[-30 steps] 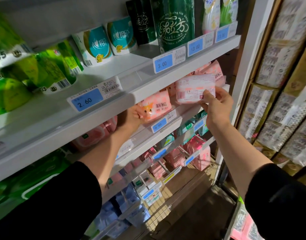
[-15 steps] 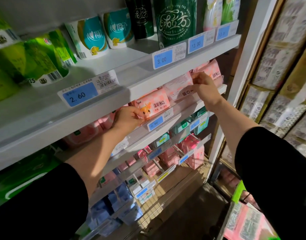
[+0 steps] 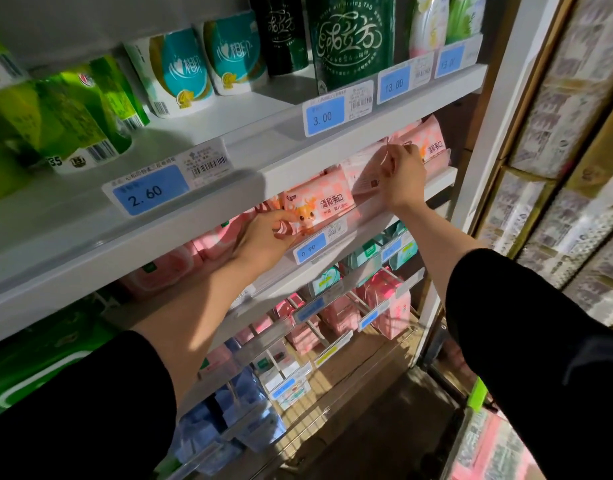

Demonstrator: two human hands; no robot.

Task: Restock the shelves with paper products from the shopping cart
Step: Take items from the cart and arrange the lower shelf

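Head view, looking down your arms: your right hand [image 3: 400, 174] has its fingers curled on a pale pink tissue pack [image 3: 362, 169], pinching its top edge as it stands on the second shelf [image 3: 440, 174], between the deer-print pink pack [image 3: 315, 209] and another pink pack [image 3: 428, 145] at the shelf's right end. Your left hand [image 3: 267, 239] grips the left end of the deer-print pack, thumb on its front, just above the 0.90 price tag [image 3: 311, 248]. Green and teal tissue packs stand on the shelf above.
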